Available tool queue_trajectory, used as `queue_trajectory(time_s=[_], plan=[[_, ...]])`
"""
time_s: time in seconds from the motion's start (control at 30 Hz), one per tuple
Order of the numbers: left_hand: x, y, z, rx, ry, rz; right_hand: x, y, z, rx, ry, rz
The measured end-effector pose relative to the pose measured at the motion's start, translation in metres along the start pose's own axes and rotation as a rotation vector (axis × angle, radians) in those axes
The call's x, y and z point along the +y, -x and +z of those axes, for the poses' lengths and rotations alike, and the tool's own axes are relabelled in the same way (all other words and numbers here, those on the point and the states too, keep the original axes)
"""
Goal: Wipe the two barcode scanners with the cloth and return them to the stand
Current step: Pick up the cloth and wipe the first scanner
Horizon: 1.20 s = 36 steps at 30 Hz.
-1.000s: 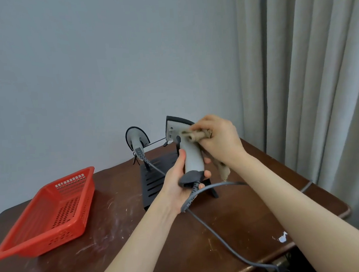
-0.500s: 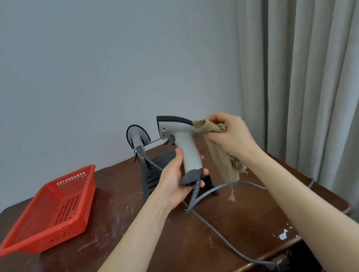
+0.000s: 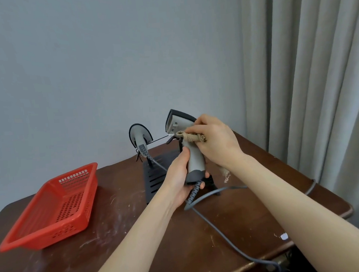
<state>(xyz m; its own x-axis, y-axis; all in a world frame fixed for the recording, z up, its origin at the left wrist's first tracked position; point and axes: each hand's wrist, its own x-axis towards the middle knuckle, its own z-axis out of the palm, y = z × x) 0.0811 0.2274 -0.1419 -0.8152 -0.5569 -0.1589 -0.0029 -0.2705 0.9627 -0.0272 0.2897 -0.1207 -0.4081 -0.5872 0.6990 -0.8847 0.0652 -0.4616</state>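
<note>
Grips the held scanner [image 3: 193,158] upright above the counter [image 3: 232,227], just in front of the black stand [image 3: 156,180]. Wraps the left hand [image 3: 177,179] round the lower handle, thumb laid up the near side, fingers [image 3: 202,185] curled under the dark base, with most of their length hidden behind the handle. Pinches a rolled brown cloth [image 3: 192,137] in the right hand [image 3: 216,142] and presses it to the scanner just below the head; cannot tell how the fingertips lie, tucked as they are behind cloth and scanner. Lets a frayed end of cloth hang below the right wrist, partly covered by the forearm.

Leaves the second scanner [image 3: 140,136] seated at the stand's far left, head turned away; small there, its perch hard to make out. Trails a grey cable [image 3: 222,236] from the held scanner's base across the counter and over the near edge, cut off at the bottom of the view. Shows a red basket [image 3: 52,208] at the counter's left, well apart from the stand, and a grey curtain [image 3: 308,86] at right.
</note>
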Motion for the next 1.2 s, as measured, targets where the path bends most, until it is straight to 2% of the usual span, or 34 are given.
queue_trajectory(time_s=[0.13, 0.23, 0.4, 0.47, 0.5, 0.57, 0.63, 0.67, 0.8, 0.93, 0.97, 1.03, 1.1, 1.2], plan=[[0.004, 0.001, -0.001, -0.002, 0.139, -0.014, 0.011, 0.004, -0.001, 0.004, -0.104, 0.092], [0.001, -0.001, -0.002, -0.005, 0.168, -0.015, 0.012, 0.010, -0.007, -0.052, -0.180, 0.090], [-0.002, -0.008, -0.006, 0.027, 0.143, -0.018, -0.001, 0.032, -0.022, -0.283, -0.376, 0.040], [-0.002, -0.010, -0.005, 0.052, 0.140, -0.028, -0.004, 0.034, -0.028, -0.405, -0.488, 0.083], [-0.002, -0.010, -0.003, 0.051, 0.142, -0.032, -0.003, 0.032, -0.030, -0.414, -0.550, 0.127], [-0.002, -0.009, 0.001, 0.030, 0.159, -0.039, 0.005, 0.023, -0.028, -0.231, -0.556, 0.195], [-0.003, -0.009, 0.004, 0.040, 0.165, -0.043, 0.015, 0.013, -0.023, 0.000, -0.414, 0.228], [-0.004, -0.009, 0.005, 0.045, 0.157, -0.040, 0.017, 0.010, -0.020, 0.037, -0.358, 0.240], [-0.004, -0.013, 0.003, 0.044, 0.169, -0.017, 0.015, 0.019, -0.015, -0.114, -0.313, 0.200], [-0.005, -0.016, -0.008, 0.078, 0.134, 0.000, 0.008, 0.030, -0.026, -0.378, -0.415, 0.126], [-0.006, -0.015, -0.009, 0.071, 0.125, -0.001, 0.008, 0.029, -0.029, -0.382, -0.467, 0.143], [-0.006, -0.015, -0.007, 0.066, 0.138, 0.007, 0.012, 0.022, -0.029, -0.252, -0.508, 0.180], [-0.005, -0.018, -0.006, 0.087, 0.161, 0.028, 0.013, 0.017, -0.025, -0.135, -0.410, 0.191], [-0.003, -0.021, -0.006, 0.119, 0.181, 0.029, 0.006, 0.022, -0.016, -0.178, -0.309, 0.151]])
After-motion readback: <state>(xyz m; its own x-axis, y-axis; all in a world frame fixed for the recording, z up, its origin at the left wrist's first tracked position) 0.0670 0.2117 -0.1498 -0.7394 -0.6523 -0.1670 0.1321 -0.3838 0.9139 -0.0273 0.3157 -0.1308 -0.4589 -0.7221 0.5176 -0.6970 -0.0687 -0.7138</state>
